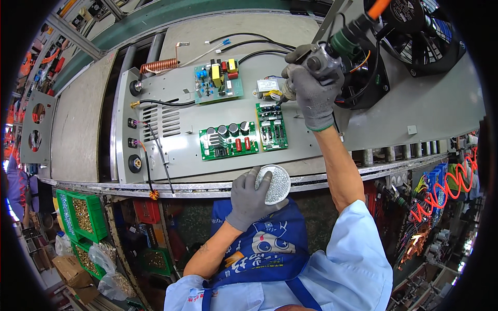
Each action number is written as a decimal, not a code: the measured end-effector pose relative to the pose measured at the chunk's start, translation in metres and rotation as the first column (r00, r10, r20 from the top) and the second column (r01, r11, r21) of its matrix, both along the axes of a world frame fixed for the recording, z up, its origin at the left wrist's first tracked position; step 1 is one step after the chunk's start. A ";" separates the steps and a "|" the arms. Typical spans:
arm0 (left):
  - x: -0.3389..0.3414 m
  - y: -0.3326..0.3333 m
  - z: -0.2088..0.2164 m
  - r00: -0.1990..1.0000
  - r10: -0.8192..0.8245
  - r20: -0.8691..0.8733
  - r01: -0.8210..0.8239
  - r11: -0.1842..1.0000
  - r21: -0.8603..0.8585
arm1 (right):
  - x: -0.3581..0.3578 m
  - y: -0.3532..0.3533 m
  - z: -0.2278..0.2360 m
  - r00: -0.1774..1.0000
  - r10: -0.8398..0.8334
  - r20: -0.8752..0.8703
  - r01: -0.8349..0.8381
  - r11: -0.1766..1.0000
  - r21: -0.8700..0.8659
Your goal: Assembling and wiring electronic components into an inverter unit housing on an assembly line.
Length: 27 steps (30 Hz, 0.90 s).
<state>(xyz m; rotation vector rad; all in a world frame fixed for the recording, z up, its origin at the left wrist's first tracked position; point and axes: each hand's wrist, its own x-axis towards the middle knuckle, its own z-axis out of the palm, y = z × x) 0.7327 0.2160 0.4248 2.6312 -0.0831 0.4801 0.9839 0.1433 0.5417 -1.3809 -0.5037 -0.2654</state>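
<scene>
In my gloved left hand (248, 199) is a round white bowl (277, 185) full of small silvery pieces, too small to name for sure. It sits at the near edge of a grey metal chassis plate (181, 124). My gloved right hand (313, 93) is wrapped round an air screwdriver (322, 61) with a green collar and an orange hose. Its tip points down left, near the upper right corner of a narrow green circuit board (272, 127). Whether the tip touches a screw is hidden. Left of this lies a wider green board with capacitors (228, 141).
A blue-green board (218, 82), a small transformer (267, 88) and a copper coil (160, 67) are on the plate. Black fans (415, 36) stand at the right. Loose black cables (254, 41) lie behind. Green bins (83, 215) of hardware stand lower left; a red coiled hose (441, 192) hangs right.
</scene>
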 end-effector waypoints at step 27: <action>0.000 -0.001 -0.004 0.998 0.009 0.060 -0.008 1.000 -0.008 | -0.021 -0.003 0.012 0.966 -0.005 0.259 -0.018 0.996 0.087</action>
